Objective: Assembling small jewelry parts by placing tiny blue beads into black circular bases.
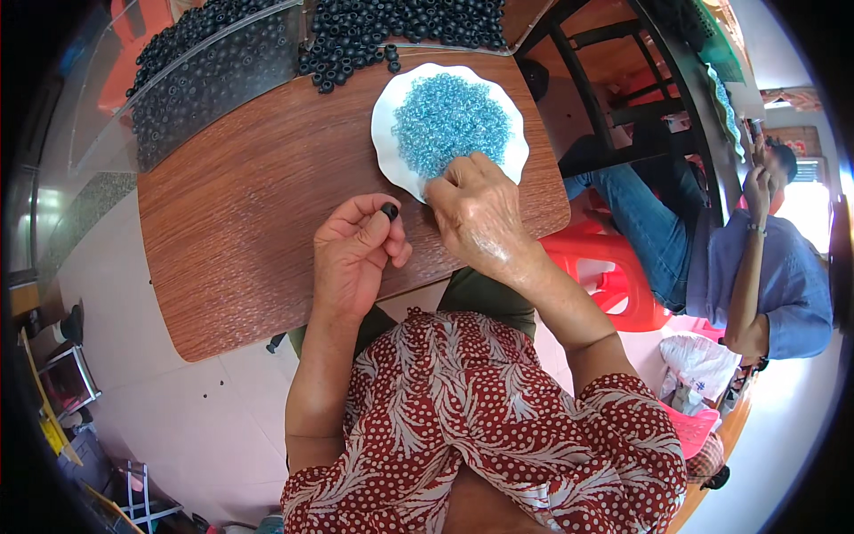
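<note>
Between the thumb and forefinger of my left hand (356,254) is a small black ring-like piece (390,211) with a hole, held above the table. My right hand (480,214) reaches over the near rim of a white scalloped plate (388,142), its fingertips down at the heap of small clear-blue beads (454,120). Those fingers are bent together, and whether a bead sits in them is hidden. At the far side lies a big pile of the same black pieces (400,22), a few of them loose on the wood.
The brown wood-grain table (240,240) has rounded corners. A clear plastic bin (218,80) of black pieces stands at the far left. To the right are a red plastic stool (614,267), a black-framed table (640,107) and a seated person in blue (747,267).
</note>
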{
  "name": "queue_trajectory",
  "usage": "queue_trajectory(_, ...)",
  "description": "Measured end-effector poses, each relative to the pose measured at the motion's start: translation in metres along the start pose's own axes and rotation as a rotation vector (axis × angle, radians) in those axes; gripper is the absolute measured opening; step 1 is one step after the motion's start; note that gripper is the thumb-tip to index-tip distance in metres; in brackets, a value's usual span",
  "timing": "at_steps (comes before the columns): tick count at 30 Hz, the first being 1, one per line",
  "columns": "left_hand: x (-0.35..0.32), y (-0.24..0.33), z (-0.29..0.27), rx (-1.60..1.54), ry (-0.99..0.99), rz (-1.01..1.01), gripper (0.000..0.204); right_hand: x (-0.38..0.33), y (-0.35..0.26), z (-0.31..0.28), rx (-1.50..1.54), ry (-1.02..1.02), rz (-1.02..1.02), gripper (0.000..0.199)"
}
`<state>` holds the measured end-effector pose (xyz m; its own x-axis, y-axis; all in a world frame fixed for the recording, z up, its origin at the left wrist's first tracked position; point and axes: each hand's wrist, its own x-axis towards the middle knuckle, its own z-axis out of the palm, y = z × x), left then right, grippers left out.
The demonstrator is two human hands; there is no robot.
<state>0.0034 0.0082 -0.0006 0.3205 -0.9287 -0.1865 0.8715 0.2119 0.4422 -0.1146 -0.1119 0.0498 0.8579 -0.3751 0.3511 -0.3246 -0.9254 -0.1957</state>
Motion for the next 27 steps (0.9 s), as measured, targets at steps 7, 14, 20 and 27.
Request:
queue_trajectory(7, 0.000, -0.001, -0.001, 0.004, 0.000, 0.003, 0.014, -0.001, -0.002, 0.002, 0.002, -0.004, 0.009, 0.012)
queue_trajectory(14, 0.001, -0.001, -0.001, 0.017, 0.004, 0.005, 0.014, -0.005, -0.004, 0.010, 0.000, 0.072, -0.022, 0.011)
queue_trajectory(20, 0.000, -0.001, -0.001, 0.031, -0.004, 0.008, 0.016, -0.006, -0.004, 0.010, 0.132, 0.173, -0.026, 0.016)
queue_trajectory(27, -0.004, -0.003, 0.000, 0.072, -0.012, 0.002, 0.017, 0.001, -0.018, -0.017, 0.407, 0.110, -0.039, 0.016)
